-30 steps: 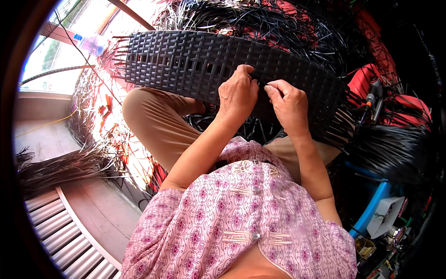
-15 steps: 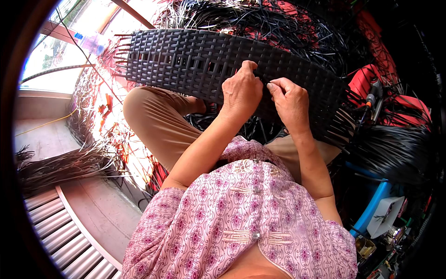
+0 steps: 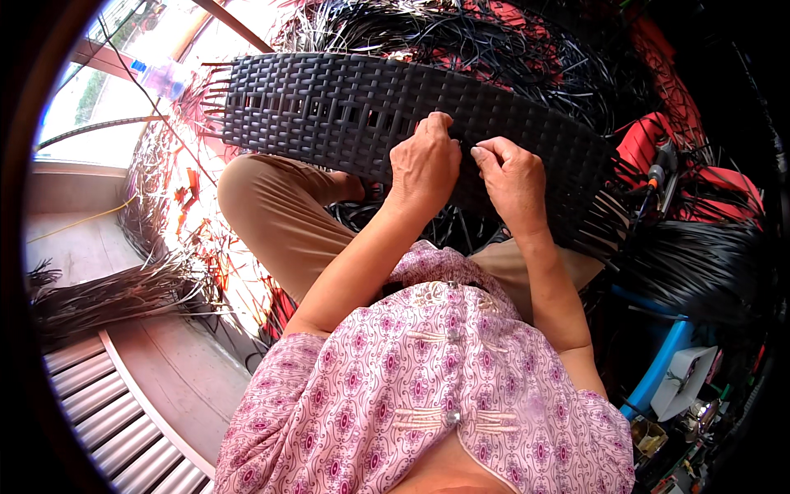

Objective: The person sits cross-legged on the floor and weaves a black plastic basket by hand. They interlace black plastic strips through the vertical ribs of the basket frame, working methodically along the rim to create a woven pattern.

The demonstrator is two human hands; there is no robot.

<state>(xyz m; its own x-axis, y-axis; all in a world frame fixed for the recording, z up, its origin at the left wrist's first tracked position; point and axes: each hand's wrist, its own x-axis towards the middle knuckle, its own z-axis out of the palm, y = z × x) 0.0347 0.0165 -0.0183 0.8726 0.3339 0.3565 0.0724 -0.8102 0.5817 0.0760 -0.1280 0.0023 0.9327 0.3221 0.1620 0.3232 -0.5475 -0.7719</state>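
Observation:
A dark grey woven panel (image 3: 288, 123) of flat plastic strips lies across my knees, with loose strip ends sticking out at both its ends. Over the middle of its near side, my left hand (image 3: 424, 165) is closed with curled fingers against the weave. Just to the right, my right hand (image 3: 517, 185) holds thumb and forefinger pinched together over the panel. Whatever lies in either set of fingers is too dark and small to make out. A few open gaps show in the weave left of my hands.
Heaps of loose black strips (image 3: 568, 78) lie beyond the panel, and a bundle of strips (image 3: 683, 267) lies at the right. Near it are a power tool (image 3: 661, 169) and a blue-rimmed container (image 3: 662, 370). A brown strip bundle (image 3: 107, 296) and a slatted rack (image 3: 123, 420) are at the left.
My left hand has shifted slightly left and its fingers have changed their bend. My right hand has barely moved, and the panel stays in place.

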